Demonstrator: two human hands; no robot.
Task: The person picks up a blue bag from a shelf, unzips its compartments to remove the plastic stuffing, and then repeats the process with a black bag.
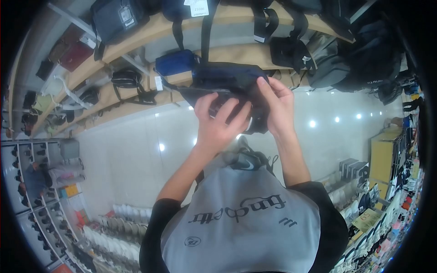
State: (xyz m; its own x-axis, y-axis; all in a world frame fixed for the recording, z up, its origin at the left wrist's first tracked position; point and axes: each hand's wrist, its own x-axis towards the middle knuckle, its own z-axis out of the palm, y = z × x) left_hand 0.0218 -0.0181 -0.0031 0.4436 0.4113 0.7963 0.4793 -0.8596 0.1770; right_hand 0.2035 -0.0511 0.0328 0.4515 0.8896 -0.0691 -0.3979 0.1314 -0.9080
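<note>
A dark navy-black bag (230, 75) is held up in front of the wooden shelf, with its near side tilted toward me. My left hand (221, 119) has its fingers spread and hooked over the bag's near panel, the fingertips at its upper edge. On the other end, my right hand (280, 102) grips the bag's right edge, its thumb on top near the corner. A small pale strip shows by the left hand's fingers. The bag's underside is mostly hidden by my hands.
Shelves (232, 52) ahead carry a blue pouch (175, 62), a small black bag (126, 79) and a black shoulder bag (290, 52). Backpacks (359, 63) hang at the right. Rows of shoes (114, 241) stand lower left, and a person (43, 177) is farther left. A yellow cabinet (383, 154) stands right.
</note>
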